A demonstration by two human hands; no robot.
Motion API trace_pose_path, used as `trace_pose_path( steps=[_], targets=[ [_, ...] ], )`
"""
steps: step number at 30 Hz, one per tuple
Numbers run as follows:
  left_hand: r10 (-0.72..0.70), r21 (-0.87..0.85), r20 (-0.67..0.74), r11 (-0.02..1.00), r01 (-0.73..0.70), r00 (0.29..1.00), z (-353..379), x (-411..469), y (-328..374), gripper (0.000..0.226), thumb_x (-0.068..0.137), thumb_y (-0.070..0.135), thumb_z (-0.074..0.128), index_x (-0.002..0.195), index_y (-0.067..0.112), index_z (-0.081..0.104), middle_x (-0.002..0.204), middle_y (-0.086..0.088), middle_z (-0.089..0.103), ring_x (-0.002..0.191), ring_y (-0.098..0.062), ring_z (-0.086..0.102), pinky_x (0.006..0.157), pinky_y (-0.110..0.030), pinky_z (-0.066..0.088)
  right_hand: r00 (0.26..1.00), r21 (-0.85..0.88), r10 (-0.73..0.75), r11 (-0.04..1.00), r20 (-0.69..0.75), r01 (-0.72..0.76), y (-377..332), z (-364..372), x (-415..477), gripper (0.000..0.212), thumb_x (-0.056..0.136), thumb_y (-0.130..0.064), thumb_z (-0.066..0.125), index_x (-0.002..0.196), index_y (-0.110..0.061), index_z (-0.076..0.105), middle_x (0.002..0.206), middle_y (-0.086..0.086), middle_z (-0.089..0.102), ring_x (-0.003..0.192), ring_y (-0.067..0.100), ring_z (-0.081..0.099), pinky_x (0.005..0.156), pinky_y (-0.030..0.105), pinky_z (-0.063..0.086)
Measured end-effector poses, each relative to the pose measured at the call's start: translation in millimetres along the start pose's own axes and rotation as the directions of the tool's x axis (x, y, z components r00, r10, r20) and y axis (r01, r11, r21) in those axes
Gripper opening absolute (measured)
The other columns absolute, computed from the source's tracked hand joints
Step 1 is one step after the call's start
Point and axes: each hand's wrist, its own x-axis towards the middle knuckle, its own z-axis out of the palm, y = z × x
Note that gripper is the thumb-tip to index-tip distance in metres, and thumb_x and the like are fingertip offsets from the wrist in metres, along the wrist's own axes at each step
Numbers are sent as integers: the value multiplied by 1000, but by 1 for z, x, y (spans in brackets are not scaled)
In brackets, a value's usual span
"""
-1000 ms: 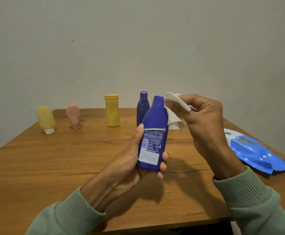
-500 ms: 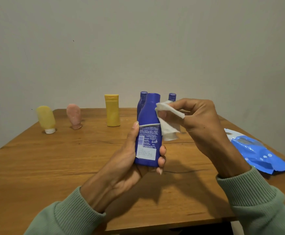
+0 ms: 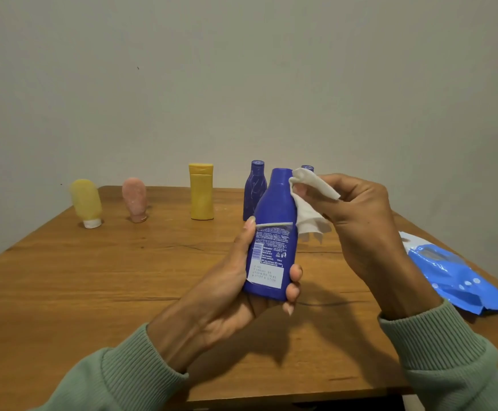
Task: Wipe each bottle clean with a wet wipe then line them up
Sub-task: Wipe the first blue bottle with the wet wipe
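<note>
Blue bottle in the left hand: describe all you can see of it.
The blue bottle is glossy, plastic-looking, with a narrow top widening to a broad body. Its back label, with barcode and a white printed sticker, faces the camera. It is held nearly upright above the table; the left hand grips its lower body, and the right hand presses a wet wipe against its shoulder.
</note>
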Motion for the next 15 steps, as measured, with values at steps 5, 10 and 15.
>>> trace_pose_path(
  steps=[5, 10, 15],
  targets=[
    [50, -84, 3, 995, -50, 999, -5, 2, 5, 64, 84, 61, 42, 117, 9, 56, 79, -7, 64, 64, -16, 63, 55, -29, 53, 990, -43, 105, 994, 91, -101, 2, 0, -2, 24, 68, -27, 68, 90, -16, 68, 84, 0, 72, 85, 14, 69, 63, 26, 58],
    [113, -106, 79, 989, -105, 990, -6, 1, 19, 65, 92, 61, 30, 110, 5, 57, 77, -12, 61, 63, -19, 59, 56, -30, 53, 971, -110, 157, 984, 181, -139, 3, 7, -8, 10, 68, -23, 66, 78, -21, 66, 70, -8, 71, 71, 9, 70, 54, 21, 54],
    [178, -45, -3, 983, -177, 984, -12, 3, 23, 70, 91, 64, 28, 122, 6, 54, 81, -14, 62, 68, -22, 60, 60, -33, 54, 992, -154, 94, 985, 83, -80, -6, 2, -4, 25, 60, -29, 73, 82, -19, 69, 69, -11, 69, 68, 3, 66, 53, 16, 51]
  ],
)
